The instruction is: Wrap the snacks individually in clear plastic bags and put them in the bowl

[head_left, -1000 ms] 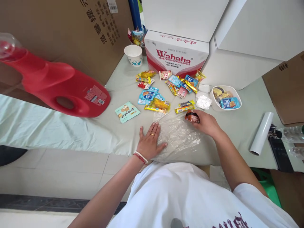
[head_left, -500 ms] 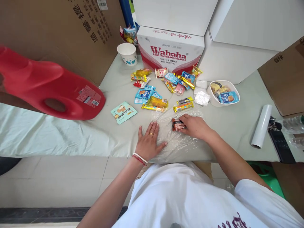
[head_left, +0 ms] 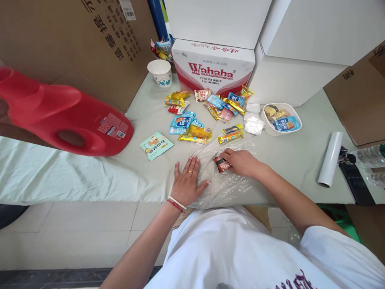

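Observation:
My left hand (head_left: 187,182) lies flat with fingers spread on the table, its thumb at the left edge of a sheet of clear plastic film (head_left: 210,182). In my right hand (head_left: 240,162) is a small brown-red wrapped snack (head_left: 221,163), gripped at its right end and held on or just over the film. Beyond the film lie a yellow snack stick (head_left: 231,137) and a yellow-wrapped snack (head_left: 199,131). Left of these is a mint-green flat packet (head_left: 157,145). Several blue and yellow snack packets (head_left: 230,106) form a pile farther back.
A red jug (head_left: 66,116) lies at the left. A paper cup (head_left: 160,73) and a Wahaha box (head_left: 213,66) stand at the back. Toward the right are crumpled white tissue (head_left: 253,123), a white bowl of snacks (head_left: 282,130), a white roll (head_left: 330,159) and a black object (head_left: 356,182).
My right hand has carried the brown-red snack left and nearer to me, over the film. My left hand has stayed flat in place. The view has shifted slightly.

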